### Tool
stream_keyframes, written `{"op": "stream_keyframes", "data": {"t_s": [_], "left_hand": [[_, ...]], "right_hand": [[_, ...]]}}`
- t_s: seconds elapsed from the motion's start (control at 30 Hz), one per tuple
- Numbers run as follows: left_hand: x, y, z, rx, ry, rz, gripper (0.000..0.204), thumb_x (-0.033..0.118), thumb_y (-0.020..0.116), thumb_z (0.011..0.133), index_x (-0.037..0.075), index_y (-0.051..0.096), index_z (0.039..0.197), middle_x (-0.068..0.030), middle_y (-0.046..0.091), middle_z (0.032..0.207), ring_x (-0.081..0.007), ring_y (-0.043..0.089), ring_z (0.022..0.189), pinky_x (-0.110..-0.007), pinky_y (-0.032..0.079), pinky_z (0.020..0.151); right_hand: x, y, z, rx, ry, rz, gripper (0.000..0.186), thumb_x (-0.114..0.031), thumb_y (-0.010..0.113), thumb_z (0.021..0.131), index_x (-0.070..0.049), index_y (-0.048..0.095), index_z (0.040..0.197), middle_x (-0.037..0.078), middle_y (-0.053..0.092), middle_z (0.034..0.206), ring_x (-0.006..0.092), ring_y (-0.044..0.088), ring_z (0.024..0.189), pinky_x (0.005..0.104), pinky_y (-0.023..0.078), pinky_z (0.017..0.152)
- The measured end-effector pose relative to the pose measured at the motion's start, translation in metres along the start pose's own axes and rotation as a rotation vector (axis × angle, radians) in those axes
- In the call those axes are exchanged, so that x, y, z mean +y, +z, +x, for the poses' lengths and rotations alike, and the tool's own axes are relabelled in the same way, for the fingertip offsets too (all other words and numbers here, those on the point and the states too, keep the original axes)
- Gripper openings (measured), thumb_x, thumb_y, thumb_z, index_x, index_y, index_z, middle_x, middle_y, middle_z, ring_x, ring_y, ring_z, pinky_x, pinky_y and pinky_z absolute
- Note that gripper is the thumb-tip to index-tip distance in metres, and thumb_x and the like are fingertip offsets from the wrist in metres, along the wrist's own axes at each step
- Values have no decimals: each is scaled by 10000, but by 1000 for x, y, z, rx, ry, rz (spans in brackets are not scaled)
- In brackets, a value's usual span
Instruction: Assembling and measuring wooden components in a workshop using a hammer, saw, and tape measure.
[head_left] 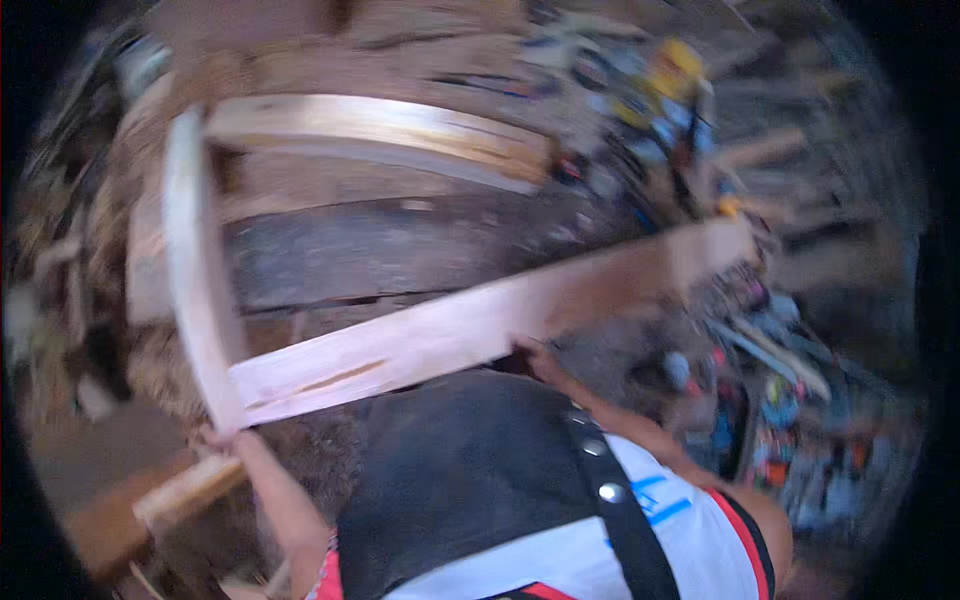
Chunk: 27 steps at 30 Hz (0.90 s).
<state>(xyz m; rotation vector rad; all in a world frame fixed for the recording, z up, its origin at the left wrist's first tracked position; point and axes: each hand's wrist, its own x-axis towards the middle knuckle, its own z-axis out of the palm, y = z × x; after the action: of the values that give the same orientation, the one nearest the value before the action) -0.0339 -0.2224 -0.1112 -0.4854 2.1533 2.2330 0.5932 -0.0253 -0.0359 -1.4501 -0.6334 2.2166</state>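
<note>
A three-sided frame of pale boards lies across the workspace: a near board (450, 325), a left board (195, 250) and a far board (375, 125). My left hand (225, 440) grips the lower left corner where two boards meet. My right hand (532, 350) holds the lower edge of the near board around its middle, its fingers partly hidden by the wood. Both hands are blurred. A short wooden block (185, 490) sits just below my left hand.
Dark planks (400, 250) lie beneath the frame. A yellow tool (670, 65) is at the back right, among cluttered tools and offcuts. More tools and small items (785, 400) crowd the right side. Brown wooden pieces (110, 510) are at the lower left.
</note>
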Motion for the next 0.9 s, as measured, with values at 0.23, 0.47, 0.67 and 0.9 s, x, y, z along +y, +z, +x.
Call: {"op": "stream_keyframes", "data": {"t_s": [0.23, 0.47, 0.67, 0.9], "left_hand": [[-16, -12, 36, -29, -201, -195, 685, 590, 457, 1016, 5, 628, 1328, -225, 666, 1287, -362, 615, 1194, -474, 461, 1102], [-8, 33, 15, -148, -161, 13, 726, 599, 443, 1019, -7, 598, 1387, -227, 646, 1348, -368, 603, 1247, -474, 436, 1146], [-17, 28, 23, -161, -208, 18, 763, 607, 430, 1022, -17, 572, 1437, -230, 629, 1400, -373, 592, 1293, -473, 415, 1183], [0, -5, -9, -95, -503, -230, 867, 649, 400, 1026, -45, 491, 1537, -246, 546, 1537, -381, 536, 1410, -468, 369, 1245]], "right_hand": [[24, -47, 19, -39, -151, -107, 336, -300, 562, 1099, -17, 690, 1228, 84, 707, 1182, 206, 661, 1088, 388, 516, 1025], [19, -20, 24, -45, -66, 129, 284, -288, 657, 1030, -39, 711, 1157, 79, 728, 1122, 193, 658, 1105, 394, 495, 1072], [-15, 8, -10, -20, 28, 162, 302, -313, 657, 1033, -36, 692, 1150, 50, 705, 1102, 206, 678, 1035, 406, 545, 1000], [5, -15, -3, 64, -67, -42, 372, -360, 580, 1088, -34, 691, 1230, 78, 690, 1157, 215, 645, 1106, 386, 501, 1026]]}}
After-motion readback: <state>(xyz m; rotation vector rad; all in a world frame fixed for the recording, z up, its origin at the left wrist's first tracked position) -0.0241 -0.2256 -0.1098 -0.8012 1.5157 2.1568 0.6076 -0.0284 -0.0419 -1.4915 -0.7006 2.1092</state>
